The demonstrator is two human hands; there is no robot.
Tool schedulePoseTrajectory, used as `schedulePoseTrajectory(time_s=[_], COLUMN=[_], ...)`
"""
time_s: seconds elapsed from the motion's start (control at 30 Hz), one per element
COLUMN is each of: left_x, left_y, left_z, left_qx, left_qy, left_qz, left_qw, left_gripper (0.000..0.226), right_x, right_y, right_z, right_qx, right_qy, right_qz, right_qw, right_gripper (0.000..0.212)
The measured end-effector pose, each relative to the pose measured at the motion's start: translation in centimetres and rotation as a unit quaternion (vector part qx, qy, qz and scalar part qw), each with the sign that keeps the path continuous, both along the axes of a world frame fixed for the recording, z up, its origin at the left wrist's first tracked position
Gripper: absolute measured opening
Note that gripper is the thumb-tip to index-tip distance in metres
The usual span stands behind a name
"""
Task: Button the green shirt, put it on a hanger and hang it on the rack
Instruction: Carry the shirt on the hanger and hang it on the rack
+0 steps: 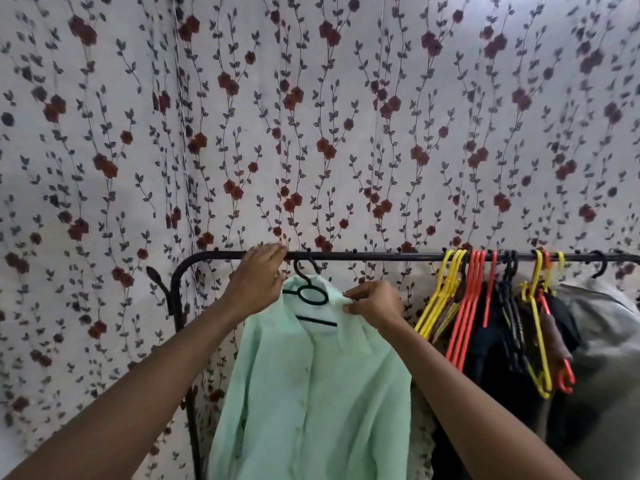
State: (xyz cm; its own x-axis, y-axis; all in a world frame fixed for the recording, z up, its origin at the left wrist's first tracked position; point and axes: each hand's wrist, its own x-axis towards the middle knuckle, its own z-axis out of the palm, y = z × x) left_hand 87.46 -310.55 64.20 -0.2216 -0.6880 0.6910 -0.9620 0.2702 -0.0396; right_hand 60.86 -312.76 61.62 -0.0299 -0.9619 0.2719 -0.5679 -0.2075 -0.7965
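Shirt (311, 382) hangs buttoned on a black hanger (308, 289) hooked over the rack (363, 256). Left hand (258, 282) rests by the hook, fingers loosely together; right hand (375, 304) pinches the collar. Best practice: square the collar and centre both shoulders before letting go.
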Motion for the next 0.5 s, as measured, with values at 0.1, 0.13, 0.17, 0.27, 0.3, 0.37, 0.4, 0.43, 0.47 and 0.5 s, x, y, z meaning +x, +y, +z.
schedulePoseTrajectory(time_s=[0.1, 0.13, 0.17, 0.27, 0.3, 0.37, 0.4, 0.43, 0.47, 0.5], left_x=[0.2, 0.1, 0.1, -0.3, -0.4, -0.4, -0.4, -0.5, -0.5, -0.5], left_y=[-0.4, -0.4, -0.4, -0.3, -0.3, -0.5, -0.6, -0.6, -0.6, -0.5], left_z=[-0.6, -0.6, -0.5, -0.1, -0.1, 0.0, 0.0, 0.1, 0.2, 0.2], left_qx=[0.008, 0.0, -0.011, -0.013, -0.009, 0.005, 0.011, 0.015, 0.017, 0.018], left_qy=[0.008, 0.01, 0.008, 0.008, 0.01, 0.016, 0.019, 0.022, 0.024, 0.027], left_qz=[-0.003, -0.007, -0.01, -0.011, -0.01, -0.009, -0.01, -0.009, -0.009, -0.009], left_qw=[1.0, 1.0, 1.0, 1.0, 1.0, 1.0, 1.0, 1.0, 1.0, 0.999], left_gripper=[0.062, 0.062, 0.061, 0.06, 0.061, 0.062, 0.063, 0.064, 0.065, 0.064], right_x=[0.3, 0.3, 0.4, 0.6, 0.7, 0.8, 0.7, 0.7, 0.8, 0.8], right_y=[-0.5, -0.6, -0.7, -1.0, -1.1, -1.2, -1.2, -1.2, -1.0, -0.9], right_z=[-0.6, -0.9, -1.0, -0.5, 0.0, 1.2, 1.6, 2.1, 2.5, 2.8], right_qx=[0.017, 0.023, 0.024, 0.015, 0.011, 0.005, -0.002, -0.011, -0.019, -0.026], right_qy=[0.007, 0.011, 0.013, 0.017, 0.016, 0.013, 0.008, 0.005, 0.004, 0.007], right_qz=[0.003, 0.006, 0.006, -0.011, -0.02, -0.035, -0.04, -0.041, -0.042, -0.042], right_qw=[1.0, 1.0, 1.0, 1.0, 1.0, 0.999, 0.999, 0.999, 0.999, 0.999], right_gripper=[0.029, 0.03, 0.03, 0.031, 0.03, 0.028, 0.027, 0.026, 0.026, 0.025])
